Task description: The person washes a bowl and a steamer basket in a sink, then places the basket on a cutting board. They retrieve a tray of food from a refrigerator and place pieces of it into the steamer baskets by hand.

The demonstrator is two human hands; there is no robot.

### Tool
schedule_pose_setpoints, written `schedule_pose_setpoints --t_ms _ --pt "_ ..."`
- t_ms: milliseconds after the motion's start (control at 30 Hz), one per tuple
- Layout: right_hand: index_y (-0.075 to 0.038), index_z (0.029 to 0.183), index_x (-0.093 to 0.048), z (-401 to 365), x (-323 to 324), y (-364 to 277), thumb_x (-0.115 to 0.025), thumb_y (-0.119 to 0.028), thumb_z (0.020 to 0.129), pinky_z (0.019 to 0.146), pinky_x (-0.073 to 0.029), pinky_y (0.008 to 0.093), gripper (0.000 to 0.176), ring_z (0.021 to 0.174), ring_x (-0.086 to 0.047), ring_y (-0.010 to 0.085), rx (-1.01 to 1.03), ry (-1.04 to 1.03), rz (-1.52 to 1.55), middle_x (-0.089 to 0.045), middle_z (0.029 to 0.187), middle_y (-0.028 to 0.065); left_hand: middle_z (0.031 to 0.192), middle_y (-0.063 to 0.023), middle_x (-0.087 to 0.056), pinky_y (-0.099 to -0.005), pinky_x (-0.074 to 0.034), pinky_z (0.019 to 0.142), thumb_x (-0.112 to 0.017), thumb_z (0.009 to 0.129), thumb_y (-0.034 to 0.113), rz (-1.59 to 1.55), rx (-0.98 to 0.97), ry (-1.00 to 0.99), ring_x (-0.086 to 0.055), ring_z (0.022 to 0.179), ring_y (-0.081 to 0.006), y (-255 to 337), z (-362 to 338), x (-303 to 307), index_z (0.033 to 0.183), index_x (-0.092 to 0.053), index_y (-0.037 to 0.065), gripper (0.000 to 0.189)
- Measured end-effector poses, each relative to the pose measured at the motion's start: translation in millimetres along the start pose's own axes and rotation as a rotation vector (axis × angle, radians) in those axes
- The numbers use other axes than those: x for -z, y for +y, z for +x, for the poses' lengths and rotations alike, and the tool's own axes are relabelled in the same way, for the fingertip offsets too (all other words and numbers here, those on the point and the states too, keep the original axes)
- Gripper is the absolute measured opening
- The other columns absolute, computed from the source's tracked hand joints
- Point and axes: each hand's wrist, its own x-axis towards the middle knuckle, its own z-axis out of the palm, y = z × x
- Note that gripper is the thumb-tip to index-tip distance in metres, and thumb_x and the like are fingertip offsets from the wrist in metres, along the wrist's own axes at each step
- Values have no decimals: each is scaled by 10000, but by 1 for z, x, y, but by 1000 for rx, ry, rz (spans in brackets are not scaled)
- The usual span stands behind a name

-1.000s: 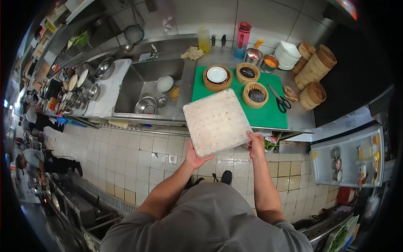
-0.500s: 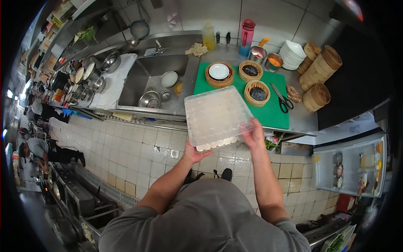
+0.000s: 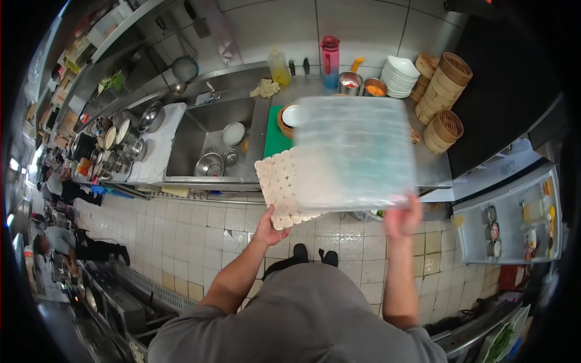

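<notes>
Head view: clear lid held apart from a tray of dumplings

Left hand (image 3: pixel 270 227), its grip closed on the near edge, holds the dumpling tray (image 3: pixel 279 187) in the air just before the surface (image 3: pixel 431 170). Right hand (image 3: pixel 404 219) has its grip closed on the near rim of the clear lid (image 3: pixel 354 151), which is blurred and sits above and right of the tray. Judged best: keep the one-handed tray level and carry the lid clear of the rows and the bamboo steamers (image 3: pixel 445 85).

Commercial kitchen. Evidence: steel sink (image 3: pixel 209 130) holding bowls; stacked bamboo steamers (image 3: pixel 445 85); white dishes (image 3: pixel 399 75) on steel counter (image 3: pixel 433 169); green cutting board (image 3: pixel 275 136); dumpling tray (image 3: pixel 278 187); tiled floor (image 3: pixel 193 224); cooking line (image 3: pixel 115 296); staff (image 3: pixel 57 239).
</notes>
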Motion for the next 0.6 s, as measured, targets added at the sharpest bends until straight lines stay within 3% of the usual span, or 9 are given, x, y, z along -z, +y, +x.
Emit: schedule_pose_setpoints --t_ms 33,67,167,233,333,400,500,600 --pt "-66 1215 -641 9 53 -38 -619 -185 959 935 -504 384 283 1036 -628 213 0 -151 41 -675 1159 82 1310 -25 -652 -465 -550 810 -608 929 626 -4 9 -13 -630 1125 -252 5 -6 -8 1351 -586 212 591" --pt "-38 1301 -603 5 96 -82 -597 -218 965 1086 -433 422 381 1218 -581 244 50 -356 68 -653 1282 112 1287 -5 -660 -446 -548 771 -624 920 623 -16 21 -28 -633 1096 -236 5 -6 -12 1336 -594 217 582" --pt "-8 1373 -561 -45 132 -181 -575 -246 973 1132 -404 441 466 1284 -557 263 277 -129 -86 -616 1374 134 1319 21 -652 -428 -535 814 -628 924 592 -84 -41 -95 -628 1136 -236 -13 36 37 1373 -579 237 574" --pt "10 1405 -533 -89 185 -241 -565 -261 979 1168 -369 454 506 1335 -524 290 479 165 -78 -586 1428 149 1368 25 -636 -439 -508 893 -575 948 592 -89 8 -169 -611 1199 -240 -9 26 24 1415 -558 266 570" --pt "19 1325 -579 -115 235 -289 -553 -245 984 1116 -428 407 433 1234 -598 267 725 324 -84 -654 1318 132 1468 21 -569 -543 -371 1071 -499 963 621 -66 10 -106 -492 1360 -259 -7 10 -6 1463 -520 278 606" --pt "-9 1247 -605 -101 278 -311 -602 -240 961 972 -523 390 367 1099 -643 259 864 437 28 -677 1219 123 1535 25 -499 -598 -244 1144 -478 965 649 -37 -55 -32 -394 1434 -268 -10 -4 -29 1501 -475 270 657" --pt "-43 1187 -606 -35 325 -342 -650 -232 929 825 -579 372 323 990 -663 256 865 529 186 -676 1153 113 1549 34 -483 -596 -229 1152 -506 936 682 23 -94 -12 -384 1440 -259 -14 3 -18 1519 -452 267 717" --pt "-23 1225 -617 27 363 -375 -626 -235 923 938 -544 389 369 1036 -660 261 835 531 276 -697 1148 103 1465 15 -569 -493 -451 1032 -566 894 720 58 -257 56 -538 1312 -260 -34 -15 -50 1481 -507 230 767"
